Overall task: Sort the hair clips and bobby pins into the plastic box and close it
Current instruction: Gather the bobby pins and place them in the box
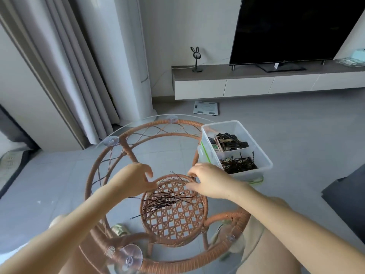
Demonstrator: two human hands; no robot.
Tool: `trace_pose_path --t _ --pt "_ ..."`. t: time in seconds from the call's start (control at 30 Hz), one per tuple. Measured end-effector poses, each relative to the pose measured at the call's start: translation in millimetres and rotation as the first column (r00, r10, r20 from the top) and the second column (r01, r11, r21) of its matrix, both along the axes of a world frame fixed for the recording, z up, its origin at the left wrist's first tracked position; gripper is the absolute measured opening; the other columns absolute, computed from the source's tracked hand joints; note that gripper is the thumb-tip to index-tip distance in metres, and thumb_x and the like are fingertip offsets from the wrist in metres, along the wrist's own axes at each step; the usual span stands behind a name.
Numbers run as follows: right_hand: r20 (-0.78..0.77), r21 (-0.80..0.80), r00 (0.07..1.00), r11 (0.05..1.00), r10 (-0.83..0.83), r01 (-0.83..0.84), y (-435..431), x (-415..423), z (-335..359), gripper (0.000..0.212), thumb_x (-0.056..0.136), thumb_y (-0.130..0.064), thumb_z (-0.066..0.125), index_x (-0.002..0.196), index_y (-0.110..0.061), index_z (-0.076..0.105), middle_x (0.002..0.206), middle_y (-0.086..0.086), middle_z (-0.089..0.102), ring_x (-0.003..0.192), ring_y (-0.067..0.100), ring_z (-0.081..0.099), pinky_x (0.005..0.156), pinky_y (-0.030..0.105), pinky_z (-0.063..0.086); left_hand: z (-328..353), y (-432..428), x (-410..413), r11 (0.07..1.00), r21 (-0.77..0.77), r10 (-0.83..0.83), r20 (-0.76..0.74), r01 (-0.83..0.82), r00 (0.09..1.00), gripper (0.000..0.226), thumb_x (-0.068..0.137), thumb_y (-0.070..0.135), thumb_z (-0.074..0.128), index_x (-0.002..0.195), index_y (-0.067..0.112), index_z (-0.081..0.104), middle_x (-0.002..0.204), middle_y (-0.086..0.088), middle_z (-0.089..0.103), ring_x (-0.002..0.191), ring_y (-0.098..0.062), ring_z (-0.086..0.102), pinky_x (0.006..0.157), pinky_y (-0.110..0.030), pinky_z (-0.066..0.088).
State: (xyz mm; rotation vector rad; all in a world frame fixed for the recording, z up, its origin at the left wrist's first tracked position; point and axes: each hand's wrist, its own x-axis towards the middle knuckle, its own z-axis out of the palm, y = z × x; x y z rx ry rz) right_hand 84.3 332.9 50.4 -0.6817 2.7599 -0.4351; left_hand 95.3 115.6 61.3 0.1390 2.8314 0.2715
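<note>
Both hands, left hand and right hand, are hovering with loosely curled, empty-looking fingers over thin wiry pins on the glass counter beside the clear box.

A dark television stands on a low cabinet beside curtains.
</note>
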Motion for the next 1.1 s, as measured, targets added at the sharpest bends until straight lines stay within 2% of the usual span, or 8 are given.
trace_pose_path --t 0.17,0.47,0.53,0.6,0.67,0.77,0.93,1.1 --pt "-0.056 0.069 0.992 0.991 -0.110 0.114 -42 -13 -29 0.031 0.092 -0.020 0.048 0.120 -0.007 0.046 0.126 0.012 0.046 0.114 0.030 0.044 0.094 0.041 0.040 -26 -23 29 0.966 -0.181 0.179 -0.040 -0.184 0.983 0.044 0.090 0.046 0.047 0.115 0.010 0.052 0.107 -0.007 0.064 0.091 -0.021 0.062 0.072 -0.029 0.049" --pt "0.133 -0.030 0.983 0.992 0.128 -0.125 -65 12 -23 0.041 0.086 -0.001 0.043 0.125 -0.015 0.048 0.126 0.004 0.050 0.113 0.021 0.049 0.093 0.034 0.044 -42 4 42 0.965 0.232 0.133 -0.023 -0.125 0.991 0.036 0.089 0.005 0.039 0.121 0.014 0.054 0.121 -0.008 0.059 0.090 -0.017 0.060 0.067 -0.015 0.046" --pt "0.131 -0.083 0.987 0.993 0.096 -0.086 -49 15 -12 0.037 0.089 -0.008 0.047 0.125 -0.016 0.049 0.124 0.001 0.052 0.105 0.014 0.050 0.089 0.027 0.041 -39 -2 42 0.943 0.315 0.133 -0.075 -0.103 0.988 0.036 0.088 0.004 0.041 0.114 0.019 0.060 0.120 -0.006 0.059 0.083 -0.012 0.055 0.062 -0.009 0.041" --pt "0.104 -0.067 0.993 0.997 0.055 -0.048 -28 17 -5 0.040 0.088 -0.027 0.055 0.126 -0.017 0.047 0.125 0.000 0.052 0.100 0.010 0.049 0.086 0.024 0.039 -40 -16 44 0.958 0.269 0.160 -0.196 -0.104 0.968 0.032 0.087 0.016 0.050 0.116 0.025 0.058 0.121 -0.004 0.055 0.095 -0.012 0.051 0.076 -0.014 0.043" --pt "0.113 0.049 0.994 0.999 -0.002 -0.003 -10 21 -6 0.063 0.078 -0.049 0.063 0.129 -0.018 0.044 0.128 -0.001 0.047 0.106 0.013 0.049 0.089 0.028 0.042 -45 -28 48 0.989 0.115 0.115 -0.221 -0.091 0.968 0.042 0.082 0.041 0.056 0.123 0.031 0.052 0.126 -0.001 0.048 0.114 -0.017 0.044 0.093 -0.028 0.042" --pt "0.108 0.140 0.993 0.990 -0.049 0.034 -7 34 -21 0.091 0.061 -0.068 0.065 0.132 -0.015 0.039 0.130 0.001 0.042 0.112 0.018 0.047 0.092 0.034 0.044 -51 -27 56 1.000 0.017 0.008 -0.128 -0.006 0.992 0.073 0.070 0.064 0.058 0.133 0.033 0.039 0.128 0.000 0.043 0.120 -0.017 0.038 0.099 -0.033 0.041" --pt "-0.071 0.139 0.997 0.990 0.015 -0.005 -35 42 -41 0.093 0.058 -0.071 0.065 0.122 -0.007 0.041 0.117 0.009 0.047 0.106 0.025 0.049 0.089 0.035 0.043 -50 -12 52 0.993 0.073 -0.085 -0.073 0.091 0.994 0.076 0.068 0.046 0.074 0.133 0.026 0.041 0.122 -0.001 0.050 0.108 -0.018 0.051 0.090 -0.026 0.044" --pt "-0.081 0.053 0.995 0.997 0.059 -0.055 -53 39 -40 0.070 0.070 -0.053 0.069 0.118 -0.008 0.044 0.117 0.012 0.052 0.106 0.029 0.053 0.087 0.039 0.045 -47 -2 42 0.978 0.185 -0.077 -0.097 0.094 0.992 0.041 0.075 0.024 0.072 0.112 0.014 0.058 0.105 -0.003 0.062 0.087 -0.017 0.058 0.071 -0.020 0.043"
